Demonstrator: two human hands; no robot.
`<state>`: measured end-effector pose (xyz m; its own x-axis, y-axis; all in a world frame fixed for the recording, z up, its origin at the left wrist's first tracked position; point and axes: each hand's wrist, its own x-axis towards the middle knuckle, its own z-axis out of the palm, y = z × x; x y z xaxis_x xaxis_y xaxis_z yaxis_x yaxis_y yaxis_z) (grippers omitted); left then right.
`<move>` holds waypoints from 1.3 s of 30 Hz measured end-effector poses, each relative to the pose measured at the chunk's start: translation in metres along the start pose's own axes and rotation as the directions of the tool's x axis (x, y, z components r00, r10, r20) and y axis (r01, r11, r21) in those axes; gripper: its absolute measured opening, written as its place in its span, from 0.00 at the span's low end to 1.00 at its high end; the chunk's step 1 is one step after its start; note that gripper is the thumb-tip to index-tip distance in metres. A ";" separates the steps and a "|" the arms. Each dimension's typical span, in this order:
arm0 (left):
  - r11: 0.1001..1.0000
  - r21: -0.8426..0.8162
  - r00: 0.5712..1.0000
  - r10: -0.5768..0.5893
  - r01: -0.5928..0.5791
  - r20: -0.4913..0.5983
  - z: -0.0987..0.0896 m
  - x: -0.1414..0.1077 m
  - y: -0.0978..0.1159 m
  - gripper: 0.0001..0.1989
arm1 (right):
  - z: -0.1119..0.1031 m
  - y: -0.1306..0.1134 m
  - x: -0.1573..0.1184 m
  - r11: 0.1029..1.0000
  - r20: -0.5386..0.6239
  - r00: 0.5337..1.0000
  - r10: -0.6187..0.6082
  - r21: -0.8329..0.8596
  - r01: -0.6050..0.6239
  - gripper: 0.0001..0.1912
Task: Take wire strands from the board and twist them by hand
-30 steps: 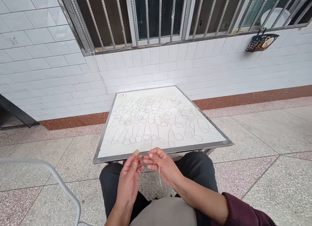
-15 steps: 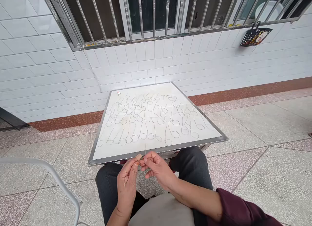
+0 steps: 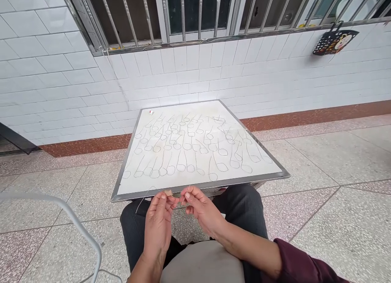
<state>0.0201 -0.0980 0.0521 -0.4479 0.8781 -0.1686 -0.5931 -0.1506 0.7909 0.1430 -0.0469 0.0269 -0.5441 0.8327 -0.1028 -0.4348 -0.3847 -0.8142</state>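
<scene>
"White tiled wall [image 3: 183,87] at the back, with a barred window [image 3: 200,14] along the top of the frame?"

"Yes, and a patterned bag [image 3: 335,42] hangs at upper right. Below, at centre, stands a white-topped table [image 3: 201,107], rows of thin wire loops [image 3: 187,146] across it."

"And the hands?"

"Both at lower centre, by the table's near edge. The left hand [image 3: 158,226] pinches a small tan piece [image 3: 168,192] between thumb and forefinger; a thin wire [image 3: 143,199] arcs out to its left."

"The right hand [image 3: 206,211]?"

"Thumb and forefinger pressed together on a fine strand [image 3: 184,199], the other fingers curled. Whether the two hands' fingertips touch, I can't tell."
</scene>
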 end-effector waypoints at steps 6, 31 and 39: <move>0.997 0.022 0.998 -0.068 0.068 0.005 0.000 -0.001 0.006 0.15 | -0.001 -0.007 -0.004 0.996 0.038 0.999 0.028 0.082 -0.031 0.14; 0.892 0.407 0.900 -0.328 0.195 0.288 -0.002 -0.010 0.018 0.16 | -0.028 -0.013 -0.014 0.261 0.387 0.854 -0.349 -0.835 0.485 0.25; 0.802 0.554 0.874 -0.416 0.222 0.252 -0.006 -0.008 0.020 0.18 | -0.030 -0.001 -0.016 -0.083 0.469 0.840 -0.273 -0.881 0.465 0.29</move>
<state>0.0081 -0.1104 0.0661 0.0239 0.9443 -0.3282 -0.2049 0.3259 0.9229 0.1733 -0.0482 0.0120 -0.6748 0.6175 0.4041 0.4149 0.7704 -0.4841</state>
